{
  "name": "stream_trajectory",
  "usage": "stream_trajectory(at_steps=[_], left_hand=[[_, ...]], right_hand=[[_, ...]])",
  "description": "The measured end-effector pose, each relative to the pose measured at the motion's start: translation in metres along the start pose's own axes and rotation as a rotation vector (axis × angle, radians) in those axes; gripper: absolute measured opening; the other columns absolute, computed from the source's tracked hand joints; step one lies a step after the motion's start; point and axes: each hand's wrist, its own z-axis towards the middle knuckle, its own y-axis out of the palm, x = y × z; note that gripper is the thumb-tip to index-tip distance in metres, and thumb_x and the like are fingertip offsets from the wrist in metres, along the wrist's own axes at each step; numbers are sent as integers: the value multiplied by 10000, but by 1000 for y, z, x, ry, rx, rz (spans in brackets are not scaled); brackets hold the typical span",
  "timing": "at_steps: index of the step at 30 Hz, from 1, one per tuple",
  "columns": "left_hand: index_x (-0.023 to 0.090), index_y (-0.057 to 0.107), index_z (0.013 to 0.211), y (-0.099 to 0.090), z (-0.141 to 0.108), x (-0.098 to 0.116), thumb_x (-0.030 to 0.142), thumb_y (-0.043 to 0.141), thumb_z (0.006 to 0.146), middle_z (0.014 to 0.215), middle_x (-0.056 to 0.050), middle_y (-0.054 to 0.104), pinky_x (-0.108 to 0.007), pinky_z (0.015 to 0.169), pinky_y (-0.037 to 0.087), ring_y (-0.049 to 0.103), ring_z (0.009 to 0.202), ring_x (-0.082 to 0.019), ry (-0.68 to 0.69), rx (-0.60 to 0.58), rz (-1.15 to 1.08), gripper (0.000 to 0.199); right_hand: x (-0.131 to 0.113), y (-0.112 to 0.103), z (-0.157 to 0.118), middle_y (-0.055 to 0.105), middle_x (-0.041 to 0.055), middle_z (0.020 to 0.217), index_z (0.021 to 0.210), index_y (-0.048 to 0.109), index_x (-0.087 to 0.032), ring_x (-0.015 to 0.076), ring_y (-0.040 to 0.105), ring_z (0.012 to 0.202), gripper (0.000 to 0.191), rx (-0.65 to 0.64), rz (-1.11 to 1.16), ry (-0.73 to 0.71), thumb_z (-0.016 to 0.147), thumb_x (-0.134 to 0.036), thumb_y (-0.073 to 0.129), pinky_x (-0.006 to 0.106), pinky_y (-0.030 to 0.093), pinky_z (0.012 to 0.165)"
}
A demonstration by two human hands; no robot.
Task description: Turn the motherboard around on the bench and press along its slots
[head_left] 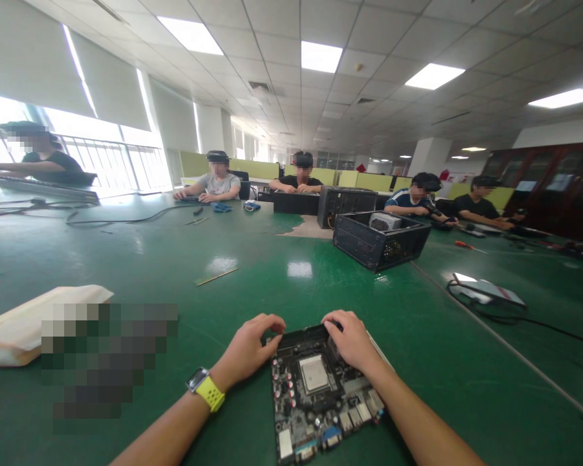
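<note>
A motherboard point(328, 414) lies flat on the green table in front of me, its ports towards me. A silver processor point(313, 374) sits in its socket. Along the board's far edge runs a dark strip point(301, 337), either memory slots or a memory module; I cannot tell which. My left hand point(247, 346), with a yellow-strapped watch on the wrist, closes its thumb and fingers at the far left corner. Over the far right side, my right hand point(350, 338) curls with its fingertips on the strip's end. Its palm hides part of the board.
An open black computer case point(381, 239) holding a power supply stands ahead on the right, another case point(344, 206) behind it. To the left lie a paper-wrapped packet point(24, 323) and a pixelated dark item point(121, 362). A cabled device point(490, 290) lies right. Several people sit around the table.
</note>
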Motion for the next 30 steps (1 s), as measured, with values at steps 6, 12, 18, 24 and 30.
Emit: stream_trajectory(at_steps=[6, 12, 18, 24, 30], left_hand=[[204, 630, 916, 0, 0, -1, 191, 553, 804, 860, -21, 667, -289, 757, 495, 622, 806, -173, 5, 9, -1, 137], [206, 646, 961, 1, 0, -2, 207, 546, 824, 855, -24, 672, -288, 749, 498, 626, 791, -168, 13, 10, 15, 170], [202, 656, 985, -2, 0, 1, 225, 539, 832, 861, -27, 690, -287, 748, 509, 638, 776, -164, -5, 15, -7, 194], [196, 658, 976, -4, 2, 2, 223, 520, 835, 823, -19, 716, -284, 740, 512, 655, 761, -168, -39, 49, -44, 199], [190, 651, 993, -5, 2, 0, 228, 540, 816, 819, -12, 722, -272, 709, 505, 659, 760, -168, -64, 27, -73, 213]], right_hand=[[0, 0, 1, 677, 14, 1000, 932, 686, -240, 184, 541, 993, 244, -27, -49, 25, 890, -286, 450, 297, 353, 893], [0, 0, 1, 681, 10, 979, 917, 685, -242, 180, 541, 980, 239, -15, -28, 16, 890, -285, 451, 291, 354, 881], [0, -1, 1, 683, 19, 972, 910, 686, -233, 177, 550, 963, 254, -3, 5, 16, 895, -302, 442, 288, 360, 875], [2, 0, 2, 687, 19, 967, 902, 692, -227, 180, 553, 958, 263, 3, 17, -2, 897, -305, 442, 285, 362, 870], [2, 0, 3, 693, 17, 937, 879, 695, -231, 175, 557, 942, 253, 8, 32, -2, 892, -299, 451, 280, 361, 861]])
